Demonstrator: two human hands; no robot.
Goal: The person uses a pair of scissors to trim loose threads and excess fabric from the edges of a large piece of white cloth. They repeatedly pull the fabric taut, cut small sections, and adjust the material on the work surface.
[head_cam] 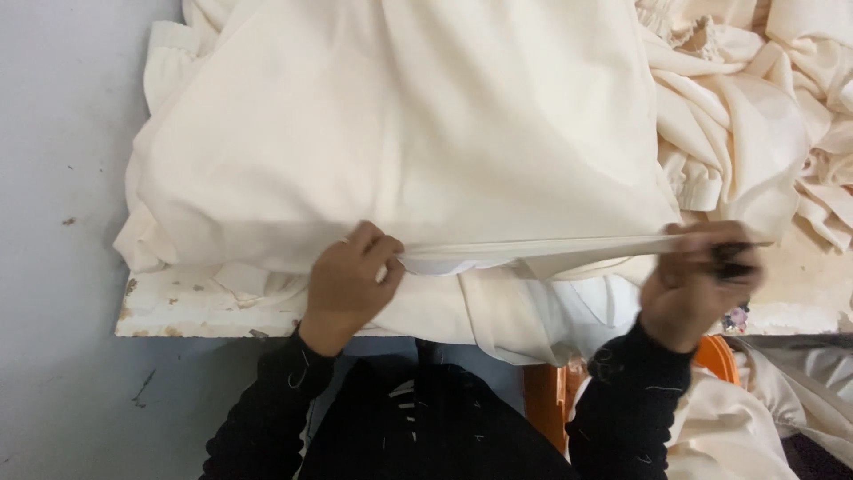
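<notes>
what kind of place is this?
Probably a garment sewing workshop. Both hands, left hand and right hand, stretch an edge of cream fabric over a worn white worktable, with a heap of similar cream pieces beside it.

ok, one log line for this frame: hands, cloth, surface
left hand: pinches cream cloth edge | right hand: grips same edge, pulled taut, small dark object in fingers | cloth on white table

We have one view only, from a camera worn on the head; it looks steeply down and close over the near edge of the worktable (191,307); our own black sleeves (267,418) fill the bottom of frame.
</notes>
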